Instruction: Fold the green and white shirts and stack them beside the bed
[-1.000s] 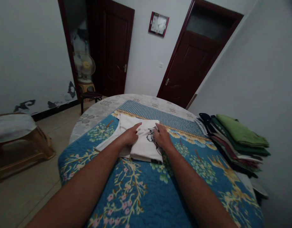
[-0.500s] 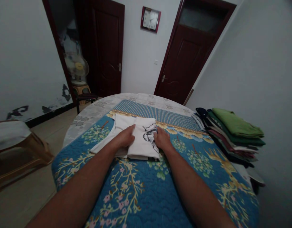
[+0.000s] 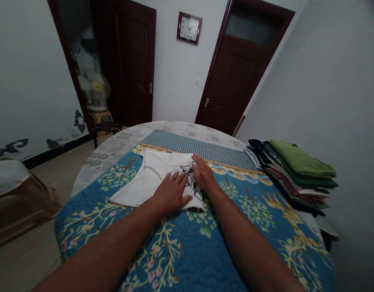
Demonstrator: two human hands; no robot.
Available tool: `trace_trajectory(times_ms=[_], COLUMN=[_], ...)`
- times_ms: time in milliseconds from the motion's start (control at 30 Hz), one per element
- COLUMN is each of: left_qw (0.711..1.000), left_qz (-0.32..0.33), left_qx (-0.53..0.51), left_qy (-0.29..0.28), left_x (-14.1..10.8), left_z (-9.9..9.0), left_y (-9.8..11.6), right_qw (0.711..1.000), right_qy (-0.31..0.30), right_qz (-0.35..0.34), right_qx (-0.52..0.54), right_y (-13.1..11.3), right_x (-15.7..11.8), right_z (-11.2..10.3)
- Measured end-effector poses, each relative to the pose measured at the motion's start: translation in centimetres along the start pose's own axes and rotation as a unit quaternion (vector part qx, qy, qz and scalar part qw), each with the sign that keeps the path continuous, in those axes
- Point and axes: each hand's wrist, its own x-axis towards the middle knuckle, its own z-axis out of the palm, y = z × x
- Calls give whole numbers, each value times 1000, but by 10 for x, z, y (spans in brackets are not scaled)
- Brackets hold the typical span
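A white garment point(image 3: 150, 170) with a black line drawing on its right part lies partly folded on the blue floral quilted cloth point(image 3: 187, 251). My left hand point(image 3: 172, 192) rests flat on the garment's near middle, fingers spread and pointing to the far right. At the garment's right edge, my right hand point(image 3: 202, 173) lies over the printed drawing with its fingers stretched out. Part of the drawing is hidden under both hands. Neither hand grips anything.
A stack of folded clothes point(image 3: 299, 170), green on top, stands at the table's right side by the wall. The round table point(image 3: 98, 160) has a patterned pale cover. A stool point(image 3: 22, 202) is at the left, and a fan point(image 3: 97, 87) stands near the open door point(image 3: 133, 61).
My left hand has moved right and nearer on the garment, its fingers now spread out flat. My right hand has opened and moved slightly up the right edge. The view has shifted a little.
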Motion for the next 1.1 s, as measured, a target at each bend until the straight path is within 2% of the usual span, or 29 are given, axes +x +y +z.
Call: trace_trajectory(times_ms=[67,167,233,300,500,700,800,900,1000,1100], left_qw=[998,993,993,993,989,990,990,990,990,989], left_qz=[-59,-97,-100,-106,-139,-138,-138,-138,-136,-136], left_qx=[36,61,63,58,19,-31,-27,-10,-4,2], left_qy=[6,3,-8,-18,-41,-27,-30,-39,-41,-50], left_x=[-13,-32,-40,-43,-40,-41,-40,-40,-40,-41], left_z=[9,11,8,3,2,8,7,4,0,-5], left_y=[5,4,2,1,3,-3,-3,-1,1,3], right_qw=[997,979,965,958,956,963,972,982,988,992], right_qy=[-71,-168,-201,-208,-181,-135,-77,-28,-15,-34], right_qz=[16,79,122,151,185,196,193,162,126,94], right_qx=[-29,-88,-114,-128,-136,-125,-107,-95,-84,-78], right_y=[-2,-5,-5,-4,12,23,25,26,23,16], right_x=[5,16,27,40,71,81,77,68,54,33], right_z=[7,19,25,31,48,56,55,50,45,39])
